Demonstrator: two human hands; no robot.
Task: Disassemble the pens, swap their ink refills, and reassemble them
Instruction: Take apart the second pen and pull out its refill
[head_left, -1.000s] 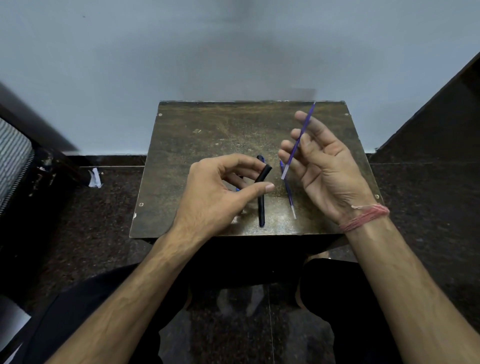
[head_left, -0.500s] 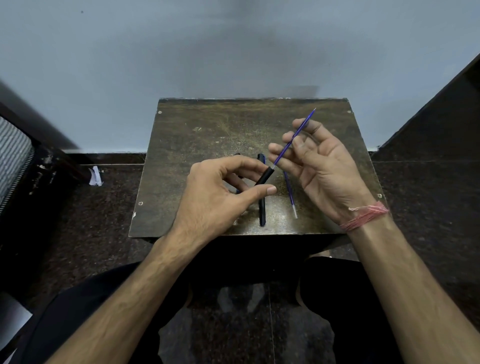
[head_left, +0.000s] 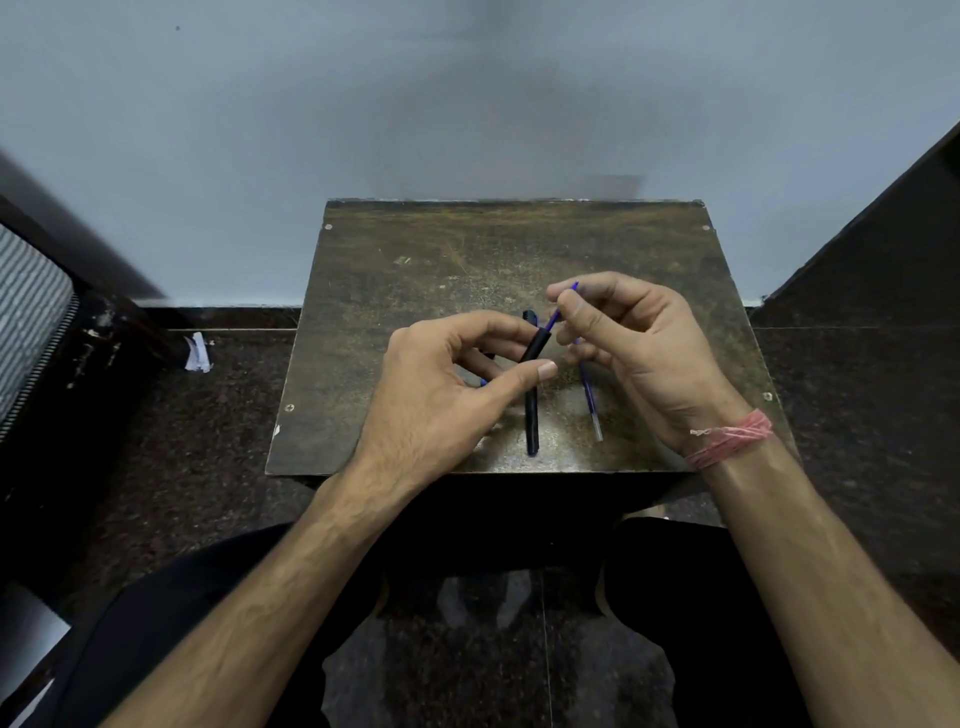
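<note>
My left hand (head_left: 441, 395) grips a black pen barrel (head_left: 537, 345) between thumb and fingers, its open end tilted up to the right. My right hand (head_left: 634, 353) pinches a thin blue refill (head_left: 555, 316) whose lower end sits inside the barrel's mouth; its top pokes out above my fingers. On the small brown table (head_left: 415, 291) lie a second black pen barrel (head_left: 532, 421), pointing toward me, and a second blue refill (head_left: 591, 405) with a clear tip, just right of it. A small blue part shows under my left palm.
The table stands against a pale wall, over a dark speckled floor. A striped chair back (head_left: 31, 322) is at the left and a scrap of white paper (head_left: 197, 353) lies on the floor. My knees are below the table's near edge.
My right hand lowered the blue refill from above the table and slid its end into the barrel held by my left hand. The fingers closed around it. The left hand stayed put.
</note>
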